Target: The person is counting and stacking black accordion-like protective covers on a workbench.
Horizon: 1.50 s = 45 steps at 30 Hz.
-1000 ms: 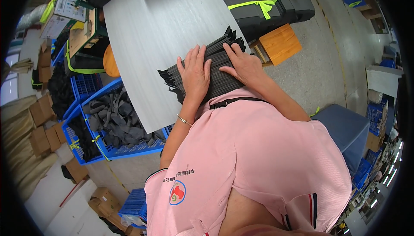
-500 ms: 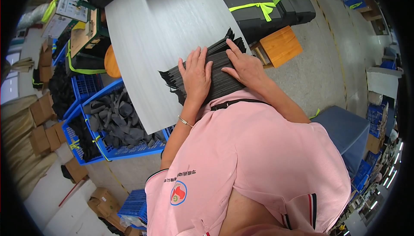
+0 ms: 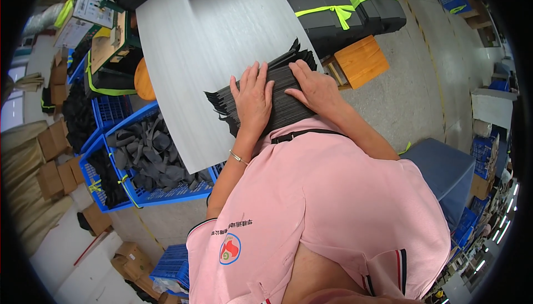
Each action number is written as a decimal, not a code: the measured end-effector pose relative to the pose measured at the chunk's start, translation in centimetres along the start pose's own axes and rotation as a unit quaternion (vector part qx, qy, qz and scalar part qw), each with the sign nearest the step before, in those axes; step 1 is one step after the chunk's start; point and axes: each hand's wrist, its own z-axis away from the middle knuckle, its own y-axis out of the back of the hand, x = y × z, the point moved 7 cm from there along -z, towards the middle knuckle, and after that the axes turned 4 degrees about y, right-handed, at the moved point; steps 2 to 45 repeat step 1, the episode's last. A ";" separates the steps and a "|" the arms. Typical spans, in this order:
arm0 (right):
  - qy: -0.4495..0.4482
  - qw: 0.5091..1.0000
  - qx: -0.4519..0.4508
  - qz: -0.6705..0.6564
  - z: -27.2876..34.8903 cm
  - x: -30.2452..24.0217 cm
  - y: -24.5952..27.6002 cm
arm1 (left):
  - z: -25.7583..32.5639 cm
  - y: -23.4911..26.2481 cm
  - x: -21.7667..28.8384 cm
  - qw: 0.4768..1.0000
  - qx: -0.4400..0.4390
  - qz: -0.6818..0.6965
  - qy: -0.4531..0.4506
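Stack of thin black sheets (image 3: 280, 96), flat and dark with a faintly ribbed top, lies at the near edge of the bench (image 3: 211, 37), right against the person's pink shirt (image 3: 333, 204). Its long axis runs from lower left to upper right, and the ends at both sides fan out into ragged, pointed tips. The bench top is a pale grey sheet with fine lengthwise grooves.

Left hand (image 3: 252, 101) lies palm-down on the left half of the stack, fingers spread and flat, pressing rather than gripping; a thin bracelet (image 3: 239, 158) circles that wrist. Right hand (image 3: 313, 87) rests on the right half, fingers likewise open, thumb angled toward the other hand. Neither grip is closed round anything.

Left of the bench, a blue plastic crate (image 3: 166, 193) with lattice walls holds a loose heap of grey, soft-looking pieces. To the right stands a small wooden stool (image 3: 361, 59), square-topped.
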 end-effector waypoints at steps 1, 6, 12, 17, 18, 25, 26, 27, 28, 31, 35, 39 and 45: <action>-0.004 1.000 -0.002 -0.005 -0.2 -0.1 0.3 | 0.0 0.0 0.0 1.000 -0.003 -0.002 -0.001; -0.004 1.000 -0.002 -0.005 -0.2 -0.1 0.3 | 0.0 0.0 0.0 1.000 -0.003 -0.002 -0.001; -0.004 1.000 -0.002 -0.005 -0.2 -0.1 0.3 | 0.0 0.0 0.0 1.000 -0.003 -0.002 -0.001; -0.004 1.000 -0.002 -0.005 -0.2 -0.1 0.3 | 0.0 0.0 0.0 1.000 -0.003 -0.002 -0.001; -0.004 1.000 -0.002 -0.005 -0.2 -0.1 0.3 | 0.0 0.0 0.0 1.000 -0.003 -0.002 -0.001; -0.004 1.000 -0.002 -0.005 -0.2 -0.1 0.3 | 0.0 0.0 0.0 1.000 -0.003 -0.002 -0.001; -0.004 1.000 -0.002 -0.005 -0.2 -0.1 0.3 | 0.0 0.0 0.0 1.000 -0.003 -0.002 -0.001; -0.004 1.000 -0.002 -0.005 -0.2 -0.1 0.3 | 0.0 0.0 0.0 1.000 -0.003 -0.002 -0.001; -0.004 1.000 -0.002 -0.005 -0.2 -0.1 0.3 | 0.0 0.0 0.0 1.000 -0.003 -0.002 -0.001; -0.004 1.000 -0.002 -0.005 -0.2 -0.1 0.3 | 0.0 0.0 0.0 1.000 -0.003 -0.002 -0.001; -0.004 1.000 -0.002 -0.005 -0.2 -0.1 0.3 | 0.0 0.0 0.0 1.000 -0.003 -0.002 -0.001; -0.004 1.000 -0.002 -0.005 -0.2 -0.1 0.3 | 0.0 0.0 0.0 1.000 -0.003 -0.002 -0.001; -0.004 1.000 -0.002 -0.005 -0.2 -0.1 0.3 | 0.0 0.0 0.0 1.000 -0.003 -0.002 -0.001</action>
